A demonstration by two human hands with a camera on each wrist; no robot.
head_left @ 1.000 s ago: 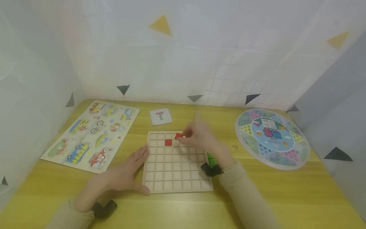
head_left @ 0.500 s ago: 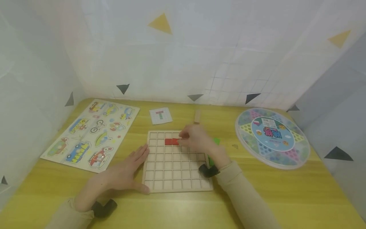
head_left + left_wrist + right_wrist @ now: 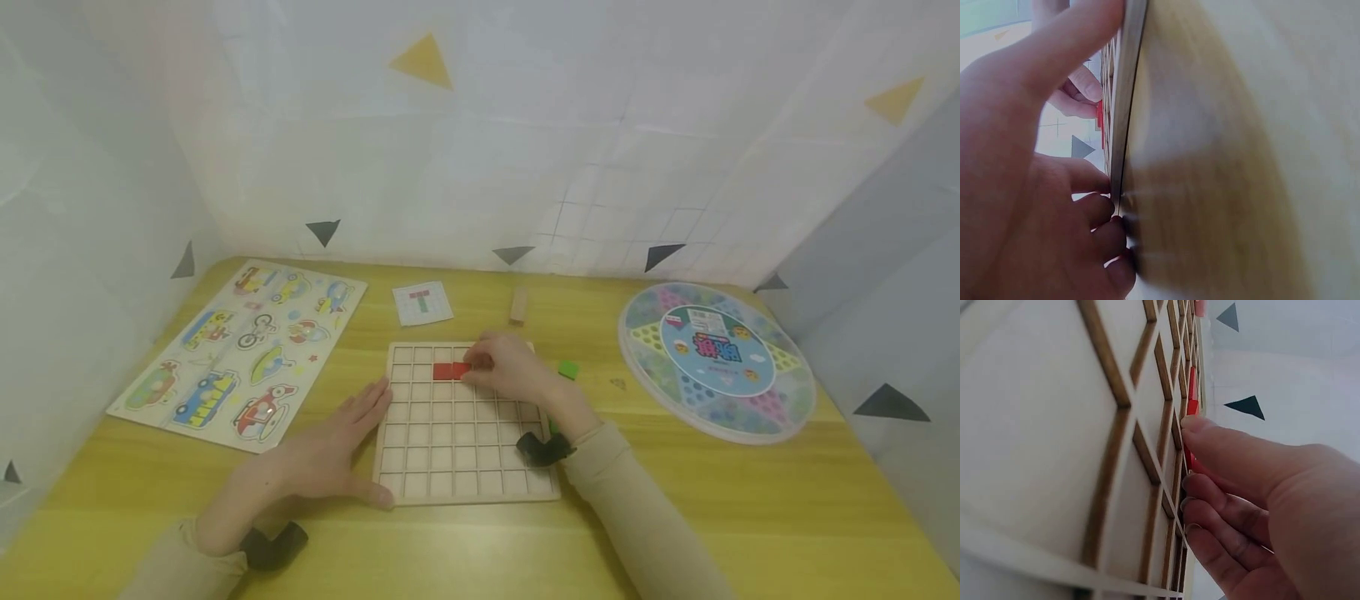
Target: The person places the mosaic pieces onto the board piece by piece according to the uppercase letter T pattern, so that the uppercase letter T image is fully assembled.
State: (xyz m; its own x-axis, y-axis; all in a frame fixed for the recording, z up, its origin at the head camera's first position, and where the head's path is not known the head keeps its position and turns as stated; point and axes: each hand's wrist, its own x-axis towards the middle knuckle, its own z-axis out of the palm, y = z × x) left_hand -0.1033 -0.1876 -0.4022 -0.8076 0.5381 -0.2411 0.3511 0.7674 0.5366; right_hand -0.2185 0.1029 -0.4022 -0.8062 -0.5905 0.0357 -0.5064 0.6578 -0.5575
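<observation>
My right hand (image 3: 510, 368) pinches a red square tile (image 3: 460, 371) at the wooden grid board (image 3: 465, 458). This tile lies side by side with another red tile (image 3: 442, 372) in the second row from the far edge. In the right wrist view the thumb (image 3: 1222, 437) presses against the red tile (image 3: 1192, 409), partly covering it. My left hand (image 3: 330, 450) rests along the board's left side, fingers extended against the edge and thumb at the near left corner. The left wrist view shows its fingertips (image 3: 1110, 237) against the board's side.
Right of the board lies a green tile (image 3: 568, 369), with more green half hidden by the right wrist. Behind stand a card with a T pattern (image 3: 422, 303) and a small wooden block (image 3: 518, 306). A vehicle puzzle (image 3: 240, 358) lies left, a round game board (image 3: 716, 362) right.
My right hand has lowered the tilted red tile down beside the first red one, and it now lies flat. A green tile right of the hand has come into view. My left hand stays put.
</observation>
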